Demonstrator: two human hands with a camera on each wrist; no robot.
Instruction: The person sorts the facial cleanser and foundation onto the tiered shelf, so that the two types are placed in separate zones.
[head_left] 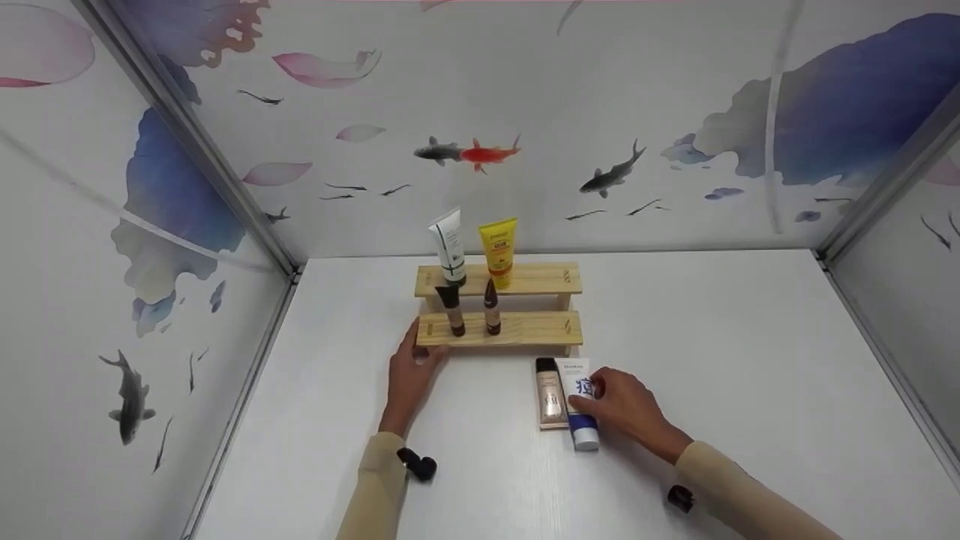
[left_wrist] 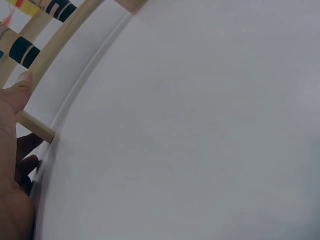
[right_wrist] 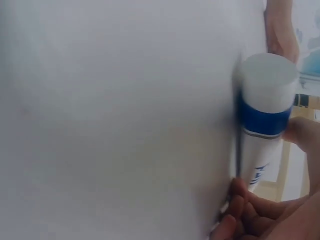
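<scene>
My left hand (head_left: 411, 379) holds the left end of a two-tier wooden display rack (head_left: 536, 328), its thumb at the lower tier's front edge. In the left wrist view the other fingers (left_wrist: 27, 165) reach beside the rack's leg. Thumb and fingers of my right hand (head_left: 630, 405) pinch a white squeeze tube (head_left: 574, 371) with a blue band and white cap. That cap faces the camera in the right wrist view, above the curled fingers (right_wrist: 235, 210). Beside this tube, on the table, lies a beige cosmetic tube (head_left: 550, 397) with a black cap.
On the upper tier stand a white tube (head_left: 451, 247) and a yellow tube (head_left: 499, 247). Two small dark-topped tubes, a left one (head_left: 454, 311) and a right one (head_left: 492, 311), stand on the lower tier. Printed panels (head_left: 540, 202) enclose the white table (head_left: 697, 330) at back and sides.
</scene>
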